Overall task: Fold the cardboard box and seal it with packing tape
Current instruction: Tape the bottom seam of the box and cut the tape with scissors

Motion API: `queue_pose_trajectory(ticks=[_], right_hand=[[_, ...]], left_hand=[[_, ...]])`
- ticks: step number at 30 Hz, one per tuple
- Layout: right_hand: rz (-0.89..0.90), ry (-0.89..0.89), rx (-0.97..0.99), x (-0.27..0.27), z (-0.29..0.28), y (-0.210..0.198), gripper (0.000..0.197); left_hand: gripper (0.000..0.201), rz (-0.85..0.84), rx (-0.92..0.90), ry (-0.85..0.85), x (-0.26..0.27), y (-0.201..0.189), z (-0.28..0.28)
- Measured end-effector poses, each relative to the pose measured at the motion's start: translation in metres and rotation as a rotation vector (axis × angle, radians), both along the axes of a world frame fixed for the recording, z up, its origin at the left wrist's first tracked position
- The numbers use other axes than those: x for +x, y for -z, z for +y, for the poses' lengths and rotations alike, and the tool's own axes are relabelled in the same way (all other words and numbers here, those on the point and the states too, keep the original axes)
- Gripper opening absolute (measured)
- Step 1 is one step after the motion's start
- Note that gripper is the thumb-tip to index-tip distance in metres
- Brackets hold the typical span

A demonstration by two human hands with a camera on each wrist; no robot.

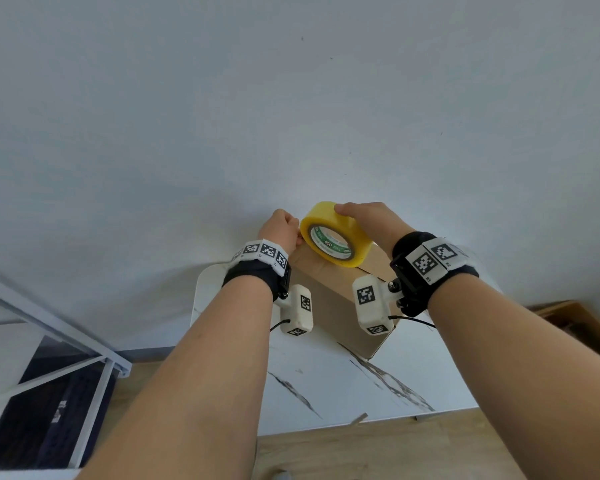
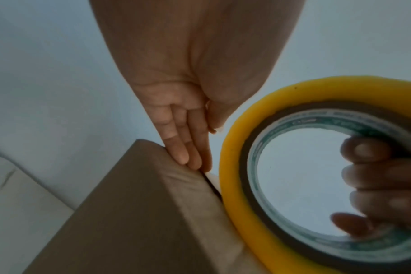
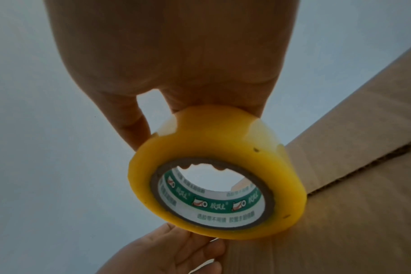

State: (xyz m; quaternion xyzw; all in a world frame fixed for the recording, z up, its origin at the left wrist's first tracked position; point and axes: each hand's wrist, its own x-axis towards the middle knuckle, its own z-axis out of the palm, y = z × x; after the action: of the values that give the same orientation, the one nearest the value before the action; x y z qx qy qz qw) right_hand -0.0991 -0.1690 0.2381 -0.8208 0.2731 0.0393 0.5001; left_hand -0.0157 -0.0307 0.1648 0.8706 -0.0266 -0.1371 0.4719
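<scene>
A brown cardboard box (image 1: 336,306) stands on the white marble table (image 1: 326,386) close to the wall. My right hand (image 1: 371,220) grips a yellow tape roll (image 1: 357,237), fingers through its core, and holds it on edge on the box top (image 3: 352,185). In the right wrist view the tape roll (image 3: 223,144) sits beside the flap seam. My left hand (image 2: 195,159) is at the box's far left edge (image 2: 129,213), straight fingers pressing a pale strip there, right next to the tape roll (image 2: 232,185). I cannot tell whether the strip is tape.
A plain white wall (image 1: 291,98) rises directly behind the box. A white metal frame (image 1: 84,358) stands at the lower left, a wooden object (image 1: 575,323) at the right. A small scrap (image 1: 359,418) lies at the table's front edge.
</scene>
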Motion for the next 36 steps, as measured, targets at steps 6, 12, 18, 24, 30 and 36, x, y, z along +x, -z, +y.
queue_pose_trajectory(ticks=[6, 12, 18, 24, 30, 36], right_hand=[[-0.042, -0.077, -0.057, -0.003, -0.003, -0.001, 0.038], [0.035, -0.114, -0.263, 0.000, -0.005, -0.003, 0.044], [0.219, -0.193, -0.463, 0.005, -0.004, -0.005, 0.034], [0.206, -0.164, -0.388, 0.002, -0.010, -0.003, 0.045], [0.175, -0.118, -0.329, 0.005, -0.008, -0.004, 0.032], [0.222, -0.166, -0.363, 0.012, 0.001, -0.013, 0.029]], left_hand=[[0.017, -0.036, 0.067, -0.001, -0.001, 0.004, -0.005], [0.007, 0.054, -0.015, -0.067, 0.008, 0.011, -0.008], [0.010, 0.074, -0.037, -0.024, 0.007, 0.006, -0.009], [0.005, 0.031, -0.010, -0.054, 0.013, 0.012, -0.007], [0.022, -0.071, 0.236, 0.035, 0.015, 0.017, -0.006], [0.027, -0.060, 0.284, 0.014, 0.022, 0.024, -0.005]])
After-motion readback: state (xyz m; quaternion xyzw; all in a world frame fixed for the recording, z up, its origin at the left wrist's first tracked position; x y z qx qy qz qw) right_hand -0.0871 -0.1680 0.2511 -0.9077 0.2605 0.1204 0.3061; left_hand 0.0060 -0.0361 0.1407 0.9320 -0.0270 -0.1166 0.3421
